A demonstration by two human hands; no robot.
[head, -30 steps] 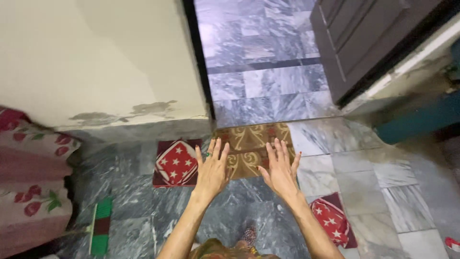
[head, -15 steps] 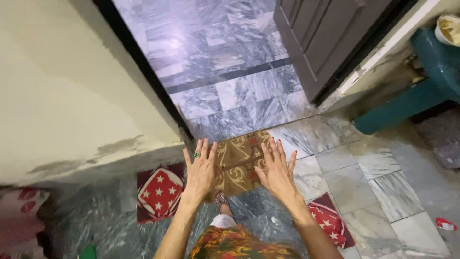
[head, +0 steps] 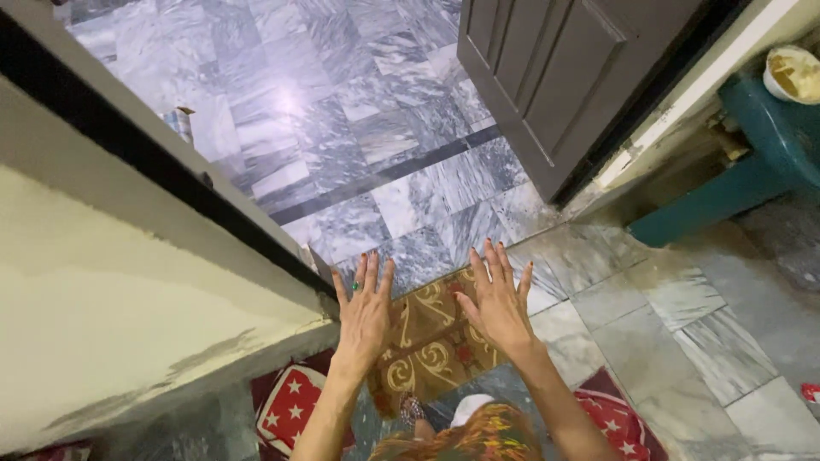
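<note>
Looking down at a doorway: grey marble floor (head: 342, 128) runs through it, dark door (head: 564, 77) swung open on the right, cream wall (head: 102, 324) with a black door frame edge (head: 162, 183) on the left. A teal stool (head: 752, 179) sits far right with a pale bowl (head: 794, 72) on top. A brown patterned mat (head: 431, 341) lies at the threshold, angled, with red star-pattern mats (head: 295, 401) beside and behind it.

Both hands are out in front, palms down, holding nothing. Left hand (head: 366, 316) has fingers spread and hovers over the mat's left edge, close to the wall corner. Right hand (head: 495, 303) is also spread wide, over the mat's upper right part. I cannot tell whether either touches the mat; they look raised above it.

Risks, as a judgement: the mat sits loose on polished marble, so it could slide underfoot. Overlapping mat edges could catch a toe. The left hand is near the frame corner and could knock it. The door edge is close on the right. A foot (head: 410, 410) shows just below the mat.
</note>
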